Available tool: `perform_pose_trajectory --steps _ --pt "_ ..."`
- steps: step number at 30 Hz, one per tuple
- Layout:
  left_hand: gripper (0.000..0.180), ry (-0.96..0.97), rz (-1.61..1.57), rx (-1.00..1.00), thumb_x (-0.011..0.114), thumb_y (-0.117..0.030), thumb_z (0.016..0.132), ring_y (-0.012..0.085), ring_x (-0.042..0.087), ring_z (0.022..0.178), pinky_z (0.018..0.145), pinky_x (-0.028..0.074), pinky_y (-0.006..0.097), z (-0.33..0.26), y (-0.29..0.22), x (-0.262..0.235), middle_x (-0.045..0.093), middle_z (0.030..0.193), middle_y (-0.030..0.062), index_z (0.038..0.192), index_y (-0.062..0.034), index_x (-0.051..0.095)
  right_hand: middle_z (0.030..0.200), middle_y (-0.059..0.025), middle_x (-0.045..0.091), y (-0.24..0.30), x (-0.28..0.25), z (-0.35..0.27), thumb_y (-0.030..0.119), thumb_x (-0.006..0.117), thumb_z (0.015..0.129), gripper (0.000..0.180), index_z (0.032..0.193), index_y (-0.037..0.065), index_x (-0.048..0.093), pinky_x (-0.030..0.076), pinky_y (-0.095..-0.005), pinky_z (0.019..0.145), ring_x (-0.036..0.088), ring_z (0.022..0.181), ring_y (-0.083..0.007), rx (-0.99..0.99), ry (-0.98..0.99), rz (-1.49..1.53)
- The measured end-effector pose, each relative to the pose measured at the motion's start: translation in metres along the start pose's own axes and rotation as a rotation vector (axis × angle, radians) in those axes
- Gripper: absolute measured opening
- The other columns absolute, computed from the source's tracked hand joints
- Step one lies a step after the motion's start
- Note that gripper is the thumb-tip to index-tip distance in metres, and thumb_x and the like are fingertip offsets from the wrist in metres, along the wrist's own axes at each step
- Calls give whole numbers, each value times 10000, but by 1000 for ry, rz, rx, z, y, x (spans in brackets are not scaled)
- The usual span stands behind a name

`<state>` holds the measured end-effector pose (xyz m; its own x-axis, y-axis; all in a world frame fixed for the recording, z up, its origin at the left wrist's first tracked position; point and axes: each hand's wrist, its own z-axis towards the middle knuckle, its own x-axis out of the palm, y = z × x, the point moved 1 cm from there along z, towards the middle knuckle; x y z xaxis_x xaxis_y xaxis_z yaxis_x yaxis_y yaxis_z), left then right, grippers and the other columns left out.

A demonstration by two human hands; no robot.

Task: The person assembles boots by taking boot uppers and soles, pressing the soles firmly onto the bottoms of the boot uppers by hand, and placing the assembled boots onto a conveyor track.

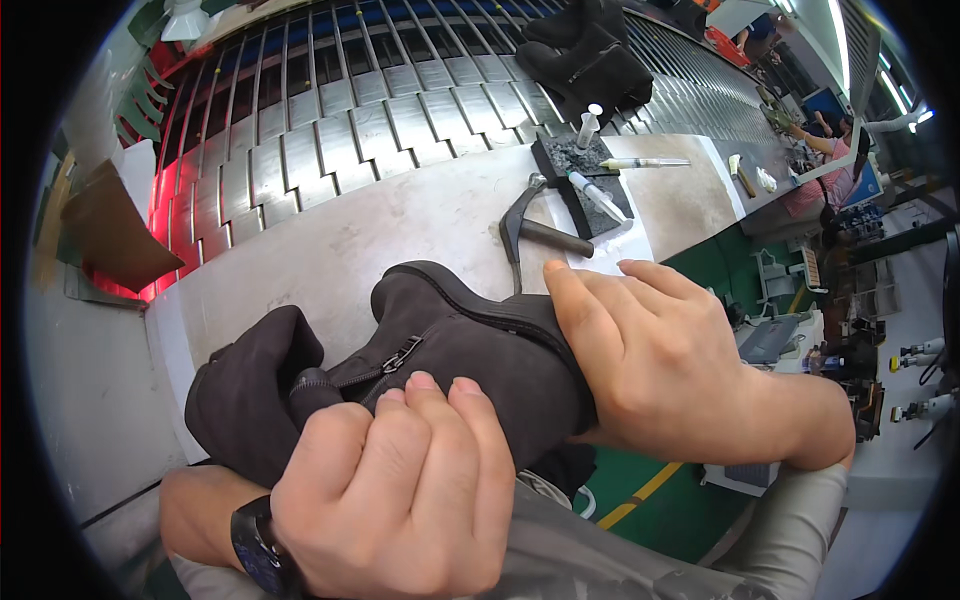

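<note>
A dark ankle boot (470, 350) lies on its side near the table's front edge, its sole turned to the far side. Its side zipper (400, 355) is partly undone, and the shaft folds over at the left. My left hand (400, 490), wearing a dark watch, is curled against the boot just below the zipper pull; the thumb is hidden. Around the toe end, my right hand (660, 350) is closed, with fingers over the sole edge and the thumb out of sight. A hammer (555, 237) with a dark handle rests just beyond the toe.
Past the hammer, a dark grey block (590, 165) holds syringes (600, 195), with another syringe (645, 162) alongside. Behind the table runs a slatted metal conveyor (400, 125) carrying more dark boots (590, 65). A cardboard flap (115, 225) stands at left. A person (825, 170) sits far right.
</note>
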<state>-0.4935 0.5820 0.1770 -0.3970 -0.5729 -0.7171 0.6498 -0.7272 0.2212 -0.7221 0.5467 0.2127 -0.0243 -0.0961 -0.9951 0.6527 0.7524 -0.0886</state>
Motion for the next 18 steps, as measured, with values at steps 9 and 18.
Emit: perform_pose_trajectory --steps 9,18 --pt "153 115 -54 38 737 -22 860 245 669 733 610 495 349 9 28 -18 701 837 179 954 98 750 907 -166 657 -11 13 23 150 639 806 473 1161 -161 655 609 -366 792 664 691 -226 -134 -248 39" --pt "218 43 -156 8 718 -43 803 227 622 703 611 447 338 -2 31 -26 660 798 147 953 114 737 831 -123 626 4 -10 28 456 801 792 716 1125 -153 625 572 -338 688 655 635 -226 -186 43 -45"
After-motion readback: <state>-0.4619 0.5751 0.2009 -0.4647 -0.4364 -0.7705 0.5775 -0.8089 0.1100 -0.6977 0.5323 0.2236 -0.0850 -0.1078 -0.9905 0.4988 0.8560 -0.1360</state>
